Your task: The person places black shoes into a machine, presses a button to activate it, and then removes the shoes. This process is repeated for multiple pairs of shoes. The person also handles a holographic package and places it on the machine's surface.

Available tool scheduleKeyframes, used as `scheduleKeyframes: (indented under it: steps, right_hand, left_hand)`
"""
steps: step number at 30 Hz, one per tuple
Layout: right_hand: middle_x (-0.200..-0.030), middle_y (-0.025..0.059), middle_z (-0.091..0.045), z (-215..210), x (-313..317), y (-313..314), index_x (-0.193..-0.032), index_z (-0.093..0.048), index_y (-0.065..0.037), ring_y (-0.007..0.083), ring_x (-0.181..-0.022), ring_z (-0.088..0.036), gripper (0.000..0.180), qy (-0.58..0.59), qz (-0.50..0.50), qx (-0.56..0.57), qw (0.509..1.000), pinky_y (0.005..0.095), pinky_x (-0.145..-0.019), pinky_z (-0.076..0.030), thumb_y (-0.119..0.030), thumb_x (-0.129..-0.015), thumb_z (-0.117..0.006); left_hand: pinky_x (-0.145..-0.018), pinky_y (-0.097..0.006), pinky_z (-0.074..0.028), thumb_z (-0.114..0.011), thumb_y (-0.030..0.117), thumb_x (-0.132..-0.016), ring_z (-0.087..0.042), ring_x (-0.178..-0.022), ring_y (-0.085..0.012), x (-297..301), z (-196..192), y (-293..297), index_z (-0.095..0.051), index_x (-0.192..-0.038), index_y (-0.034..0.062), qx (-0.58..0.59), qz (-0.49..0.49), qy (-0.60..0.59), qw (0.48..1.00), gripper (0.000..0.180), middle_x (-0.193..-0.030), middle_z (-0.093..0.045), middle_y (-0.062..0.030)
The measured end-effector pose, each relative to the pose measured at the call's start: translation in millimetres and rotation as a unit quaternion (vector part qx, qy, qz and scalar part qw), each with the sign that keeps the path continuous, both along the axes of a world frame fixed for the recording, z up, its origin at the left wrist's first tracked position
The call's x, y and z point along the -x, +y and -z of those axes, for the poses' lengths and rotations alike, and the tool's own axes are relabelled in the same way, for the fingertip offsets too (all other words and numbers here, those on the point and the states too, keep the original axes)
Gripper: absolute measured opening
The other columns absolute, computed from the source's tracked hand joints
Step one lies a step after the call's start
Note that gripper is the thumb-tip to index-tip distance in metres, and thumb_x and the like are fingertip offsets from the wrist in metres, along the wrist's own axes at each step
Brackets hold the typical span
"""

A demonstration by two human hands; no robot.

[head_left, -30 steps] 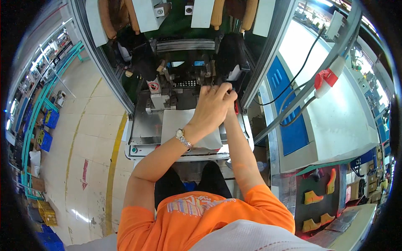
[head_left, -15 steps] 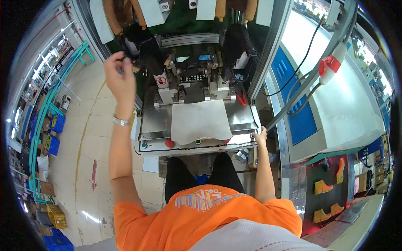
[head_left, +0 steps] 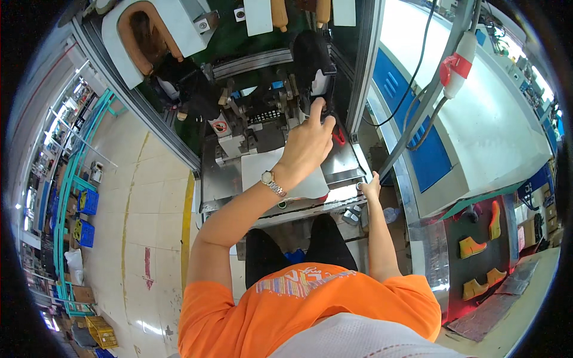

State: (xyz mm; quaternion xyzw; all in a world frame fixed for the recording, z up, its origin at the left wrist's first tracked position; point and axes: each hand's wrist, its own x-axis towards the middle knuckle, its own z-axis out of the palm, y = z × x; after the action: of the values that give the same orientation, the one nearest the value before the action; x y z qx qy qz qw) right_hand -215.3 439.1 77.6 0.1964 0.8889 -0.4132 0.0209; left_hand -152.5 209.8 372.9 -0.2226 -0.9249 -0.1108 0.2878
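My left hand [head_left: 307,142], with a metal watch on its wrist, reaches across the machine [head_left: 218,191] to its right side. Its index finger is stretched out and the thumb stands apart. The fingertips are just below a black shoe upper [head_left: 313,65] on the right-hand station; whether they touch it I cannot tell. Another black shoe upper [head_left: 194,89] sits on the left-hand station. Under my left forearm lies a pale sheet [head_left: 256,170], partly covered. At the machine's front right corner, my right hand [head_left: 371,187] has its thumb against the edge and a finger extended.
Metal posts [head_left: 367,65] frame the machine. Red-handled pliers [head_left: 339,136] lie right of the station. A grey pole carries a red-and-white plug connector [head_left: 456,68] and cables. Orange-yellow shoe parts [head_left: 471,247] rest on a dark belt at the right. Blue crates [head_left: 85,232] stand far left.
My left hand has swung from beside the left shoe upper across to the right one. My right hand stays at the corner. The whole view has turned and shifted somewhat.
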Motion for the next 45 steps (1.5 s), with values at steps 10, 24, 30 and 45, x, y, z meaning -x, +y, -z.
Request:
scheduleKeyframes:
  steps: [10, 24, 30, 45]
  right_hand:
    - [-0.13, 0.0215, -0.033, 35.0, 7.2, 10.6, -0.131, -0.02, 0.001, 0.0277, -0.116, -0.038, 0.085, 0.093, 0.084, 0.237, 0.964, 0.0315, -0.094, -0.033, -0.002, -0.059, -0.067]
    - [-0.126, 0.0199, -0.04, 32.1, 3.7, 4.6, -0.129, -0.028, -0.004, 0.0328, -0.116, -0.038, 0.085, 0.117, 0.117, 0.216, 0.962, 0.0362, -0.097, -0.029, -0.023, -0.058, -0.071]
    - [-0.127, 0.0225, -0.037, 27.9, 3.8, 5.7, -0.13, -0.027, -0.004, 0.0301, -0.117, -0.039, 0.087, 0.105, 0.121, 0.264, 0.951, 0.035, -0.095, -0.032, -0.02, -0.058, -0.073]
    - [-0.119, 0.0185, -0.044, 14.4, -29.2, 18.2, -0.118, -0.039, 0.005, 0.026, -0.107, -0.045, 0.059, 0.209, 0.114, 0.214, 0.947, 0.032, -0.091, -0.035, -0.007, -0.067, -0.066]
  left_hand:
    - [-0.065, -0.036, -0.051, -0.064, 0.011, -0.064, -0.058, -0.078, -0.0303, 59.2, -19.2, -15.3, -0.054, -0.09, -0.0003, 0.046, -0.059, 0.04, 0.996, 0.03, -0.127, -0.031, -0.0231]
    - [-0.068, -0.037, -0.048, -0.063, 0.009, -0.063, -0.058, -0.074, -0.03, 51.5, -23.5, -11.3, -0.056, -0.082, -0.0015, 0.056, -0.067, 0.049, 0.995, 0.023, -0.122, -0.036, -0.0241]
    - [-0.066, -0.036, -0.047, -0.06, 0.007, -0.062, -0.059, -0.072, -0.029, 50.1, -23.3, -11.5, -0.055, -0.077, -0.0008, 0.054, -0.065, 0.054, 0.995, 0.017, -0.121, -0.037, -0.0247]
    - [-0.057, -0.03, -0.044, -0.061, 0.009, -0.072, -0.056, -0.064, -0.0188, 2.4, -57.9, -129.8, -0.054, -0.084, 0.0053, -0.2, -0.088, 0.342, 0.914, 0.014, -0.092, -0.056, -0.009]
